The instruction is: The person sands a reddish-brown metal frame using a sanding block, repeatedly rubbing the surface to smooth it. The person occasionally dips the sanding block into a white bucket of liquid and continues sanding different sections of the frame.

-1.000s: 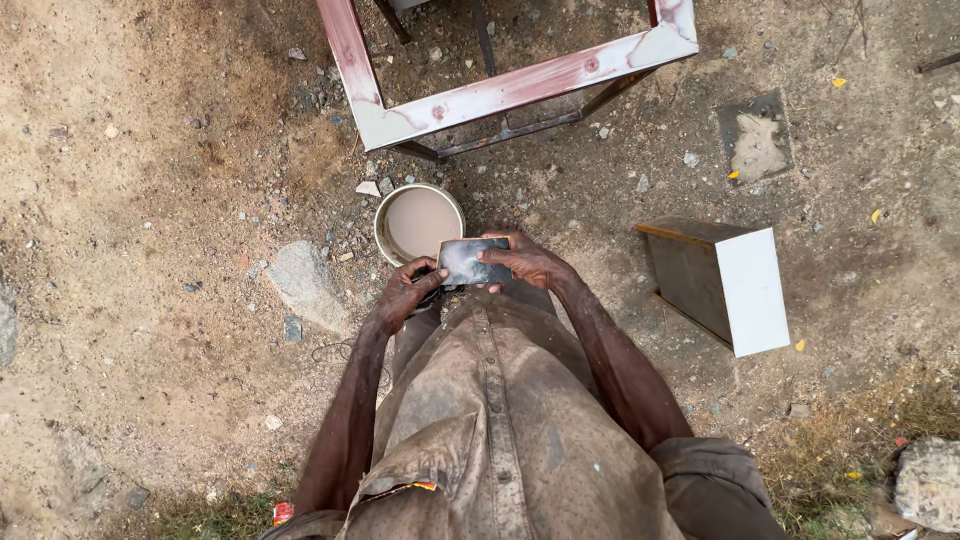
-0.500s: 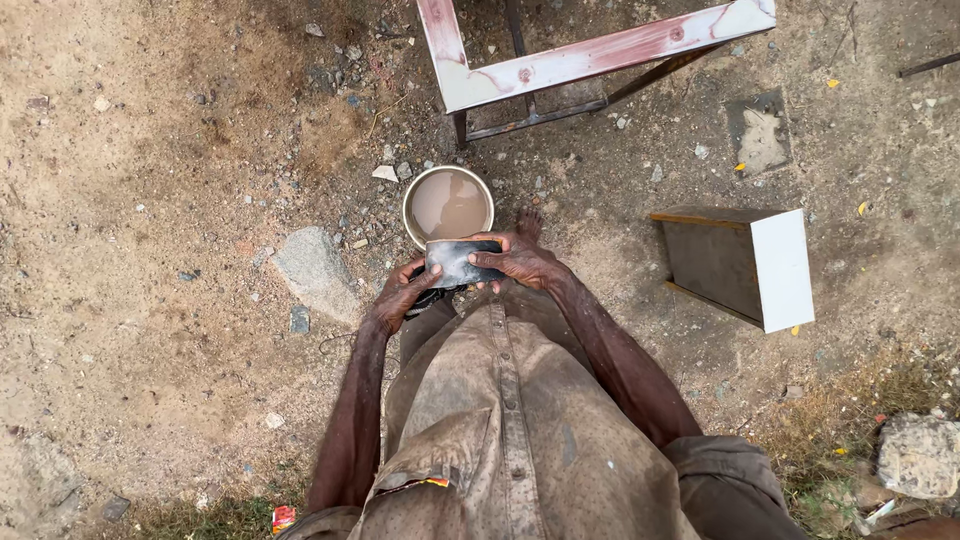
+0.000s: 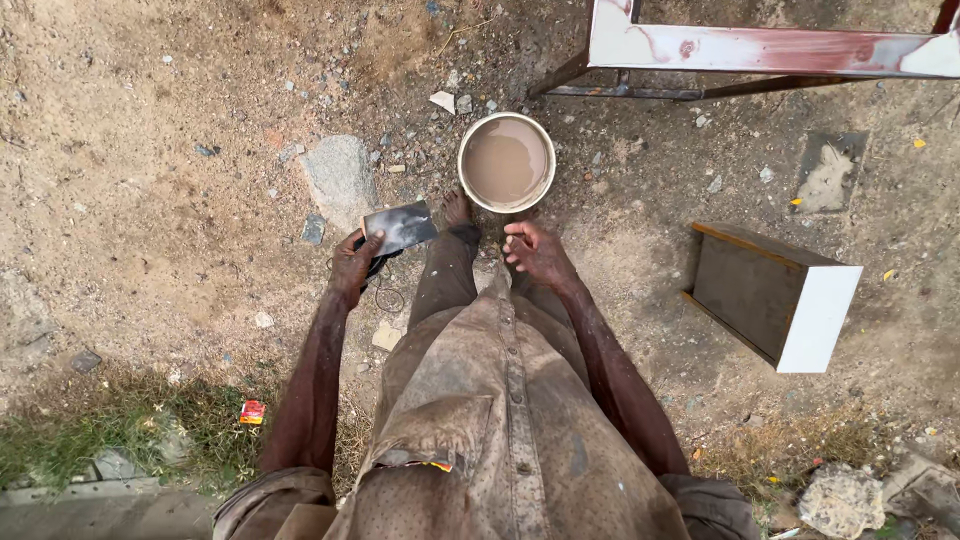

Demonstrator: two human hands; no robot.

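I look straight down at my body and the dirt ground. My left hand (image 3: 355,265) grips a flat dark rectangular object (image 3: 400,228) with a shiny face, held out to the left of my legs. My right hand (image 3: 535,252) is free, fingers loosely curled, just below a round white bucket (image 3: 506,162) filled with muddy brown liquid. The bucket stands on the ground right in front of my bare foot (image 3: 457,208).
A paint-stained metal frame (image 3: 760,50) stands at the top right. A dark wooden box with a white end (image 3: 775,292) lies at the right. A flat grey stone (image 3: 340,172) sits left of the bucket. Grass and rubble line the bottom edge.
Both hands held the dark object together in front of me; now my right hand has let go and my left hand has carried it off to the left. The view has shifted.
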